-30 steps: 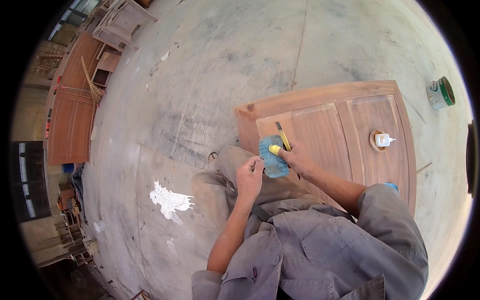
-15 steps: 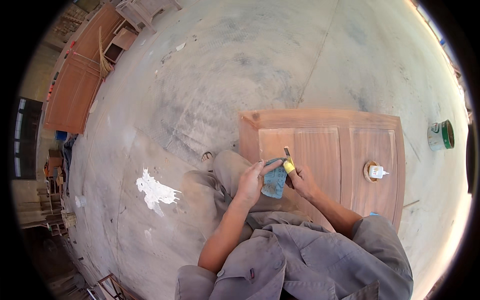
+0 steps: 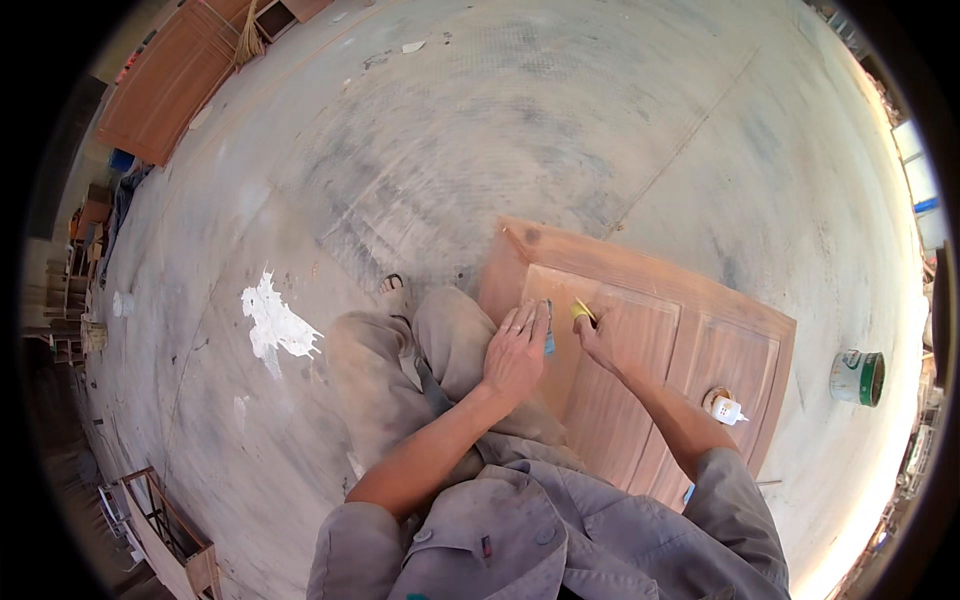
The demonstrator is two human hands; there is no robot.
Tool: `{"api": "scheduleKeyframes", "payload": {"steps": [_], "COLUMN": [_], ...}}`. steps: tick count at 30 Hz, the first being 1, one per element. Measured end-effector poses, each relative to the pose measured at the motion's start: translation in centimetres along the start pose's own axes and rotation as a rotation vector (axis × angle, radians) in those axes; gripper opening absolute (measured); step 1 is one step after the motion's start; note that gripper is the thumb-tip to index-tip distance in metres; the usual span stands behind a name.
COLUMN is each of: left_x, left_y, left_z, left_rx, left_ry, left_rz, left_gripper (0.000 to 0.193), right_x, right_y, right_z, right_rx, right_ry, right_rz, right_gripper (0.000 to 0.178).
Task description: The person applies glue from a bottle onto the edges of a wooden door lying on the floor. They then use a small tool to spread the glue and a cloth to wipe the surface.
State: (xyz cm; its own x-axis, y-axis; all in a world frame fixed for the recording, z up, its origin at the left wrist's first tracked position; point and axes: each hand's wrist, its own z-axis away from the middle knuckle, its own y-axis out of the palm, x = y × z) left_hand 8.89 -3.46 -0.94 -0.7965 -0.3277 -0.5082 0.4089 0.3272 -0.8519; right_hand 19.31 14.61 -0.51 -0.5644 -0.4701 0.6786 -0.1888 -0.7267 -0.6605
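A brown wooden panel door (image 3: 628, 350) with a raised frame lies flat in front of me and to my right. My left hand (image 3: 515, 352) rests on its left part, fingers stretched and close together over a piece of blue-grey sandpaper (image 3: 549, 337), whose edge shows beside the fingertips. Just to the right, my right hand (image 3: 594, 342) is closed round a small yellow-wrapped tool (image 3: 581, 309); its dark blade, seen earlier, is not clear now. A white squeeze bottle (image 3: 728, 409) leans on a small round brown container (image 3: 713, 395) on the door's right part.
On the floor beyond the door's right edge stands a white and green bucket (image 3: 857, 378). White spilled paint (image 3: 275, 322) marks the floor at left. Wooden panels (image 3: 175, 80) and a straw broom (image 3: 249, 40) are far left; a wooden frame (image 3: 165, 530) sits near left.
My hands have moved apart. The left has gone down onto the door with the sandpaper; the right still holds the yellow-wrapped tool. The view has turned, so the door appears tilted.
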Motion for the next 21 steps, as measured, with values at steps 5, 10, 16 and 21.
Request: {"api": "scheduleKeyframes", "payload": {"steps": [5, 10, 16, 21], "left_x": [2.0, 1.0, 2.1, 2.9], "left_y": [1.6, 3.6, 5.0, 5.3], "left_z": [-4.2, -4.2, -4.1, -7.3], "left_rx": [-0.039, 0.025, -0.009, 0.015], "left_ry": [-0.188, -0.289, -0.338, -0.288], "left_rz": [-0.027, -0.096, -0.112, -0.158], "left_gripper": [0.072, 0.079, 0.074, 0.074], "right_x": [-10.2, -15.1, -15.2, -14.5], "right_y": [-6.6, -5.8, -6.2, -6.7], "right_z": [-9.4, -12.1, -11.5, -12.1], "right_rx": [-0.572, -0.668, -0.636, -0.600], "right_ry": [-0.159, 0.014, -0.040, -0.002], "right_rz": [0.593, 0.546, 0.539, 0.510], "right_gripper": [0.037, 0.043, 0.042, 0.037]}}
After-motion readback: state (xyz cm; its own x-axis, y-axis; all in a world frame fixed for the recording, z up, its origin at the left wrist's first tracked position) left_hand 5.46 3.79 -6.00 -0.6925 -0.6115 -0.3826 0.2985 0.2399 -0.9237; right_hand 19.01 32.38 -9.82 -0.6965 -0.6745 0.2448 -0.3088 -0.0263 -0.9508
